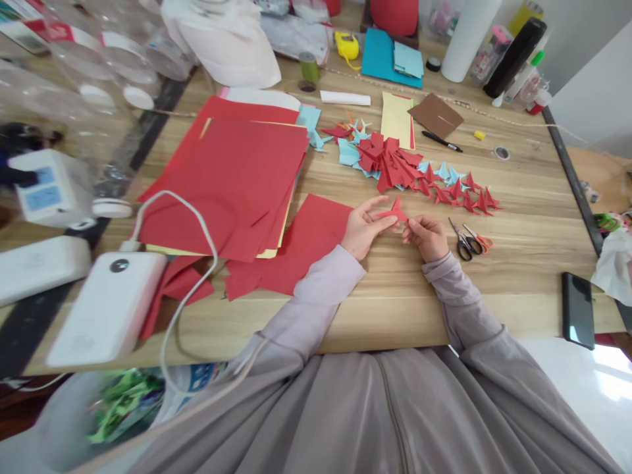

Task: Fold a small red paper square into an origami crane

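A small folded red paper piece [396,209] with pointed arms is held between my two hands above the table. My left hand [364,227] pinches its left side between thumb and fingers. At its right end, my right hand [426,236] grips with thumb and forefinger. Just beyond lies a heap of folded red paper pieces [388,161], with light blue folded pieces [349,153] beside and under it. Several red star-like paper shapes [459,191] trail off to the right. Scissors [467,243] with black and orange handles rest right of my right hand.
Red paper sheets [237,171] are stacked on the left, with more red paper [316,230] near my left forearm. A white power bank [108,309] with a looping cable sits front left. A phone [577,309] lies at the right edge; bottles [471,39] stand behind.
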Tool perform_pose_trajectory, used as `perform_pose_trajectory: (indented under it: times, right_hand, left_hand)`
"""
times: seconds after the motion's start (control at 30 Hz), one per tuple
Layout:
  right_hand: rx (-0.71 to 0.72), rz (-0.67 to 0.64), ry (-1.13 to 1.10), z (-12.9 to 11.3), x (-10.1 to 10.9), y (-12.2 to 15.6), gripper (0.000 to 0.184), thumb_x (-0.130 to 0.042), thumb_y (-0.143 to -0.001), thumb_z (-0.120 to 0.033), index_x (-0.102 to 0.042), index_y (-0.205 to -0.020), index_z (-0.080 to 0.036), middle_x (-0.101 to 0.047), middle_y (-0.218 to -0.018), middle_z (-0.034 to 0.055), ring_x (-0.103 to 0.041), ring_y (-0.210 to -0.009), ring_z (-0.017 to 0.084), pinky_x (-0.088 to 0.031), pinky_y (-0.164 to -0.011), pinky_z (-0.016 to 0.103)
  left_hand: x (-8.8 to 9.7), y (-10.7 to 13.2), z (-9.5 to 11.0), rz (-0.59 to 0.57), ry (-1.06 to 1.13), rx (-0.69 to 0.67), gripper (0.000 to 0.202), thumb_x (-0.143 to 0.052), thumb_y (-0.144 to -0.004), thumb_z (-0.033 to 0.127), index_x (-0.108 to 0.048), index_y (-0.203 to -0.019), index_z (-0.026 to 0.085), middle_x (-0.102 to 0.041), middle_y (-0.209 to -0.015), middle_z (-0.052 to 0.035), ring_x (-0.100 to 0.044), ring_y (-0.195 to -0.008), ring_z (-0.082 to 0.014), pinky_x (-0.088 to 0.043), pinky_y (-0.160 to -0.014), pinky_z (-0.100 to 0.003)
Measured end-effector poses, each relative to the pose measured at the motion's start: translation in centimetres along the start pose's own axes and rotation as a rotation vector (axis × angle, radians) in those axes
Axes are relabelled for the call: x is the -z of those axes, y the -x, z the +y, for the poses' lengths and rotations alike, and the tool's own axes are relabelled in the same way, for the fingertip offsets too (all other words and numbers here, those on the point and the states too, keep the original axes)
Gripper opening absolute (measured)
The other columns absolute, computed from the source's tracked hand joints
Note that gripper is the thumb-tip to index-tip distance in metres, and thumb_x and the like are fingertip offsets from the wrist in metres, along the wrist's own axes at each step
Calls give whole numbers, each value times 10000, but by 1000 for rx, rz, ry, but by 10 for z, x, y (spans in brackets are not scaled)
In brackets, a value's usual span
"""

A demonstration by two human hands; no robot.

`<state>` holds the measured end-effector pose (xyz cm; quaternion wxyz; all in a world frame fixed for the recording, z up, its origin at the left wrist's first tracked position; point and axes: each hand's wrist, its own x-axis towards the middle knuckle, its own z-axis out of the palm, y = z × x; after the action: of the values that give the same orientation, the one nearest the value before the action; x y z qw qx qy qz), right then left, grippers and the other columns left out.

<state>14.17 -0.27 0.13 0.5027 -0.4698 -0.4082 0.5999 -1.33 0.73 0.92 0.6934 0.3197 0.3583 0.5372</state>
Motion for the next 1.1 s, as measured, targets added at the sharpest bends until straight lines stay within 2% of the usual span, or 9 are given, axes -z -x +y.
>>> perform_pose_trajectory:
  times: [0.1,0.3,0.4,0.53,0.63,0.77,0.93,1.03,1.1]
  right_hand:
    - [-21,-21,21,1,-3,1,394,-769,-610,-529,-630,-677,-166,-678,-534,-1,-589,-414,99,-468,-420,206]
    - [-77,-74,107,-1,-4,4,455,-714,-634,-606,-606,-705,-170,-638,-451,-14,-544,-340,107,-424,-351,204]
    - [-86,-58,133,0,-4,4,473,-654,-681,-638,-603,-691,-168,-594,-396,-25,-492,-292,98,-377,-312,198]
    - [-29,-19,96,1,-6,3,461,-674,-666,-628,-576,-671,-178,-655,-488,-9,-571,-381,100,-444,-394,200]
    - [10,-49,156,-2,-9,4,444,-722,-634,-594,-563,-655,-180,-671,-519,-5,-592,-412,101,-460,-425,203]
    - [-9,-98,241,-5,-10,6,478,-670,-649,-650,-529,-623,-193,-604,-418,-24,-512,-326,99,-405,-357,212]
    - [-20,-65,275,-1,-9,6,534,-572,-708,-695,-457,-520,-208,-524,-336,-27,-437,-269,95,-319,-302,214]
    - [35,-22,260,1,-8,6,557,-507,-773,-676,-447,-484,-203,-535,-364,-9,-457,-307,90,-357,-345,219]
    - [97,20,250,1,-8,6,518,-533,-775,-650,-478,-527,-200,-567,-418,-10,-489,-358,92,-400,-395,226]
  left_hand:
    - [-3,0,-5,39,-91,-51,621,-846,-527,298,-610,-1081,145,-711,-705,-25,-689,-637,-173,-563,-687,-327]
    - [-4,-1,-9,180,-181,-112,413,-845,-509,336,-653,-802,116,-690,-639,-38,-668,-571,-171,-560,-641,-322]
    - [-1,-3,-8,214,-129,-101,413,-845,-499,326,-648,-804,130,-673,-590,-15,-656,-535,-159,-551,-601,-294]
    - [-1,-5,-6,235,-85,-87,420,-844,-490,310,-640,-812,136,-662,-557,0,-650,-518,-152,-544,-582,-277]
    - [-3,-3,-5,244,-108,-110,418,-848,-486,308,-639,-801,129,-676,-579,-16,-652,-517,-156,-547,-578,-283]
    - [-5,-1,-4,229,-149,-151,371,-844,-506,295,-651,-771,122,-692,-611,-36,-658,-528,-156,-549,-579,-279]
    - [-4,-2,-4,248,-143,-154,357,-834,-513,291,-642,-772,139,-673,-568,-9,-649,-509,-151,-536,-557,-266]
    - [-2,-3,-2,271,-90,-106,372,-832,-499,290,-616,-768,150,-650,-534,15,-627,-474,-139,-512,-523,-251]
    - [-2,-3,0,282,-61,-75,394,-835,-482,287,-601,-769,150,-646,-540,21,-611,-456,-127,-492,-502,-237]
